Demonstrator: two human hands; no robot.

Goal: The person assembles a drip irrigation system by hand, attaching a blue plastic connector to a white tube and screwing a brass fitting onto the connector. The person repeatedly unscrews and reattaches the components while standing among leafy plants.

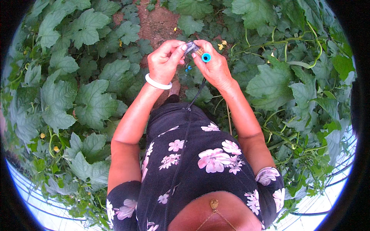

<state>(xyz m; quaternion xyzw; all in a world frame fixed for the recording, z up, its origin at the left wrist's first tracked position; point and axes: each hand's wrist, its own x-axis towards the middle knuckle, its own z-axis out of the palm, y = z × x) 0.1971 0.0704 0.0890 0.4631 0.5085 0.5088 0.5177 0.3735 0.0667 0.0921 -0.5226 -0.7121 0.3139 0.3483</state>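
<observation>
While the left hand (165, 58), fingers curled in, pinches a glossy, wrinkled dark piece (190, 47) between thumb and fingertips, the right hand (216, 66), curled nearly closed, grips the piece's ribbed tan end, beside which a smooth blue tube (206, 57) shows its round, hollow mouth. The piece bridges the two hands, above broad, lobed, softly creased leaves (96, 102) and a strip of grainy reddish soil (157, 24).

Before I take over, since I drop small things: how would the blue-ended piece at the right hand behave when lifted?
Probably light: the blue-ended piece looks small beside the right hand. Its round end suggests it might roll. Its blue surface looks smooth, perhaps slippery.
</observation>
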